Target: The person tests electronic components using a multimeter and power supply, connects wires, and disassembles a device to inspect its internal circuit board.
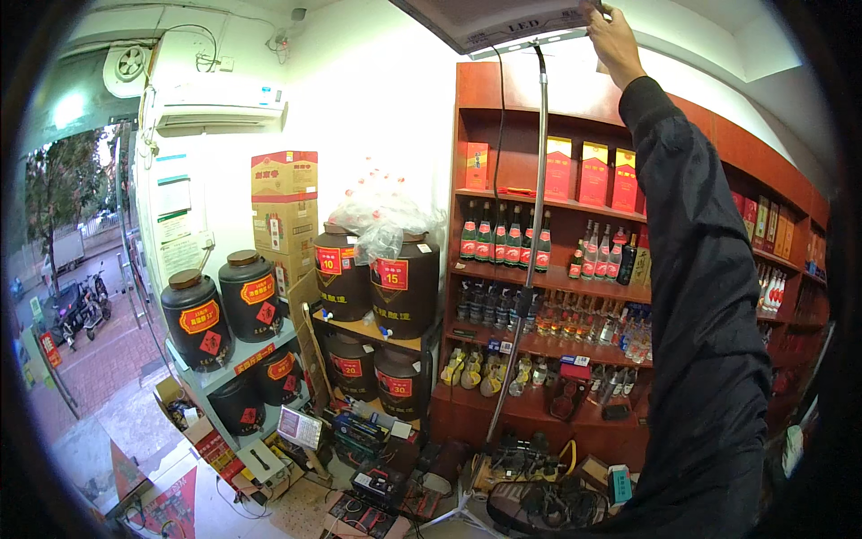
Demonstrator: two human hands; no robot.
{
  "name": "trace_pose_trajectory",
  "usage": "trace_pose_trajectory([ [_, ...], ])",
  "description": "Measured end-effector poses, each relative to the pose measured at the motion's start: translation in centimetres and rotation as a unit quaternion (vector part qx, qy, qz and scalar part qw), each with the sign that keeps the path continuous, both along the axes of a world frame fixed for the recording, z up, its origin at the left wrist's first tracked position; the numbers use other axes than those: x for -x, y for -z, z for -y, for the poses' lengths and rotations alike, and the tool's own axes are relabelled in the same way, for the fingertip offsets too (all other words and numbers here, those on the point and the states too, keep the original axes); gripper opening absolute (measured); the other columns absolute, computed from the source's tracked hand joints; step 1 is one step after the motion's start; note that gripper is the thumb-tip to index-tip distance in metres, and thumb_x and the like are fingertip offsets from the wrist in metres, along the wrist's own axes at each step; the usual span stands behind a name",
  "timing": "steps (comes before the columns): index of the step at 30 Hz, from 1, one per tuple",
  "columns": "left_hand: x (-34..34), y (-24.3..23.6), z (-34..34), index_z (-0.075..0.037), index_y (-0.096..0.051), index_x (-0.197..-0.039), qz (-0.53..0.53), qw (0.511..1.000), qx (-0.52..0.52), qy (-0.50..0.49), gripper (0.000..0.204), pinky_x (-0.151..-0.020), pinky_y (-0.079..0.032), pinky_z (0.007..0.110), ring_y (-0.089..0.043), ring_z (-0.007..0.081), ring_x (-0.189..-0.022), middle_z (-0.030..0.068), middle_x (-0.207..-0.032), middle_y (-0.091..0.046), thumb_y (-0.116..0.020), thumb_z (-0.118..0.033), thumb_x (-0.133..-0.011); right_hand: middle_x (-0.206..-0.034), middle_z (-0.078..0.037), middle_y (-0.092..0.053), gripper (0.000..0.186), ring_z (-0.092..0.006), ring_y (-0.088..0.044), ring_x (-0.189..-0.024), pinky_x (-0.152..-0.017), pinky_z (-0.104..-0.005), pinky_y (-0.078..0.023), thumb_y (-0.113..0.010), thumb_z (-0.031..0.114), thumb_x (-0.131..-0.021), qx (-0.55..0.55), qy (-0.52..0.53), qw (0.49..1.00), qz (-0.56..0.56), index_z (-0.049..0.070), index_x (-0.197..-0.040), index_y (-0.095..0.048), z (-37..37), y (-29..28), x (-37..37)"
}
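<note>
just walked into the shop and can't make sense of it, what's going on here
Someone in a dark sleeve is reaching up with the right hand, gripping the corner of a flat panel overhead. A metal pole on splayed legs stands below it; whether the two are joined is unclear. The left hand is out of view. Behind are bottle-filled wooden shelves, with large dark liquor jars to the left.
</note>
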State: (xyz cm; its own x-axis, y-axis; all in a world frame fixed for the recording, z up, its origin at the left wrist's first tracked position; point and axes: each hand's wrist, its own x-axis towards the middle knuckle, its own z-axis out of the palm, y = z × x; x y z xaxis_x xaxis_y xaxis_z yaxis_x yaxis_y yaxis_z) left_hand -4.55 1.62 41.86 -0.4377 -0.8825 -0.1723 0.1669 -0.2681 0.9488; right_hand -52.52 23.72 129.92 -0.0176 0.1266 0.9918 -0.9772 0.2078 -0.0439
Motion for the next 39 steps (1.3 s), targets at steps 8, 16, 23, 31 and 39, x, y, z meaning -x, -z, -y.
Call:
trace_pose_trajectory([
  [8, 0.1, 3.8, 1.3, -0.008, -0.053, -0.067, 0.053, 0.996, 0.073, 0.002, 0.039, -0.048, -0.040, 0.033, -0.048, 0.0152, -0.049, 0.0037, -0.059, -0.054, -0.070, -0.022, -0.100, -0.125, -0.028, -0.067, 0.077, -0.0354, -0.066, -0.119, -0.103, -0.0389, -0.050, -0.059, 0.053, -0.102, -0.022, 0.068, 0.997, -0.034, -0.008, -0.147, -0.046, 0.5, 2.2, -3.0],
  [16, -1.4, 1.3, 0.5, -0.009, -0.052, -0.066, -0.009, 0.997, -0.069, 0.032, 0.040, -0.047, -0.039, 0.032, -0.049, 0.0152, -0.048, 0.0040, -0.058, -0.054, -0.069, -0.022, -0.100, -0.136, -0.034, -0.059, 0.083, -0.0387, -0.064, -0.124, -0.106, -0.0407, -0.050, -0.061, 0.053, -0.101, -0.024, 0.051, 0.997, -0.045, -0.008, -0.152, -0.038, -0.3, 3.8, -3.1],
  [23, -0.8, 1.9, 0.3, -0.008, -0.055, -0.074, -0.055, 0.994, -0.090, 0.042, 0.031, -0.049, -0.039, 0.033, -0.048, 0.0144, -0.051, 0.0035, -0.062, -0.055, -0.071, -0.016, -0.099, -0.144, -0.033, -0.052, 0.086, -0.0365, -0.065, -0.122, -0.103, -0.0406, -0.053, -0.066, 0.048, -0.100, -0.024, 0.013, 1.000, -0.012, -0.008, -0.155, -0.032, -1.5, 7.0, -4.6],
  [31, -0.3, -2.3, -2.4, -0.005, -0.061, -0.097, -0.084, 0.987, -0.029, 0.136, 0.022, -0.066, -0.047, 0.036, -0.054, 0.0163, -0.068, 0.0041, -0.077, -0.059, -0.073, -0.023, -0.094, -0.143, -0.023, -0.055, 0.061, -0.0322, -0.064, -0.125, -0.109, -0.0407, -0.051, -0.057, 0.026, -0.108, -0.084, -0.237, 0.967, 0.040, -0.006, -0.154, -0.033, -3.7, 25.0, -11.7],
  [39, 0.4, -5.0, -5.0, -0.002, -0.064, -0.120, 0.134, 0.967, 0.093, 0.193, 0.026, -0.091, -0.046, 0.032, -0.056, 0.0154, -0.102, 0.0058, -0.111, -0.066, -0.056, -0.018, -0.102, -0.106, -0.013, -0.074, 0.033, -0.0231, -0.073, -0.098, -0.092, -0.0391, -0.056, -0.071, 0.019, -0.096, -0.389, -0.387, 0.589, 0.594, -0.006, -0.116, -0.069, -5.3, 59.4, -18.2],
])
